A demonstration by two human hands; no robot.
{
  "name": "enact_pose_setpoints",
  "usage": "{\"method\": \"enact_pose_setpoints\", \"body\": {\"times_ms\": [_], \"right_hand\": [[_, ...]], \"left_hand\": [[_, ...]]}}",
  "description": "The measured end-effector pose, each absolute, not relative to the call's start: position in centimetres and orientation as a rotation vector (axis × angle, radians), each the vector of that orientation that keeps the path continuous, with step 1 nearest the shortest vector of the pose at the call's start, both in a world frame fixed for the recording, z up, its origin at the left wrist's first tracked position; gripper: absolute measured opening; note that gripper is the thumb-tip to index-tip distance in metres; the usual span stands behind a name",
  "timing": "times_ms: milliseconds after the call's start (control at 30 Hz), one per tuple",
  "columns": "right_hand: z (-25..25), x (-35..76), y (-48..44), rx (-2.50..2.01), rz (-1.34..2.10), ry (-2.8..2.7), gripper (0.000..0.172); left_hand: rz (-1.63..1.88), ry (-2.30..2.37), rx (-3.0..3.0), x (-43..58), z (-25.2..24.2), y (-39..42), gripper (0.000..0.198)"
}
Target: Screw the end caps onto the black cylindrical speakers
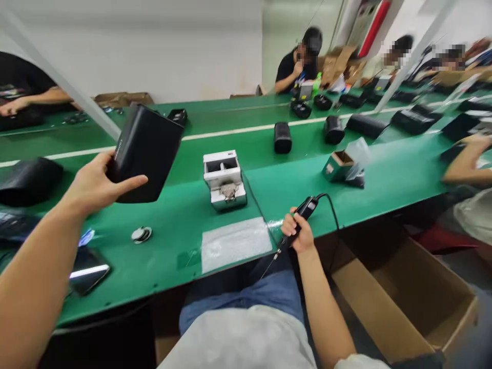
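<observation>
My left hand (96, 179) grips a black box-shaped housing, which looks like a speaker cabinet (148, 154), raised above the green bench at the left. Its thumb lies across the near face. In my right hand (298, 230) is a black corded electric screwdriver (306, 209), its long thin bit slanting down toward my lap at the bench edge. Between the hands stands a white holder (225, 179) with open compartments and a tangled, light-coloured clump in front. A bubble-wrap sheet (236, 245) lies nearer me. Left of it sits a small round metal part (142, 234).
Several black housings, one a cylinder (283, 137), line the bench (172, 266). A small green box (338, 165) with a plastic bag stands right. A phone-like dark slab (88, 271) lies near left. An open cardboard box (403, 292) stands below right. Co-workers sit across and to the right.
</observation>
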State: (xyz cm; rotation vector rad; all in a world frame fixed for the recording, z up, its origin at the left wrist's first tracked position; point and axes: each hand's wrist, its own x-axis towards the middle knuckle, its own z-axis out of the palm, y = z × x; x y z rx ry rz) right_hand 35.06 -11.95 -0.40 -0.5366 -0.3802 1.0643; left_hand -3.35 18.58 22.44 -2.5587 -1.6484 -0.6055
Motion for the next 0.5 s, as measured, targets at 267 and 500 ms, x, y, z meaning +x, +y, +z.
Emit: {"method": "enact_pose_setpoints", "body": {"times_ms": [267, 500], "right_hand": [[6.0, 34.1, -18.3, -0.534, 0.995, -0.554, 0.032], [14.3, 36.5, -23.6, -0.698, 0.692, -0.561, 0.042]], "left_hand": [[-0.186, -0.979, -3.138, 2.4, 16.0, 3.8, 0.095], [-0.237, -0.816, -3.199, 6.0, 10.6, 3.6, 0.097]]}}
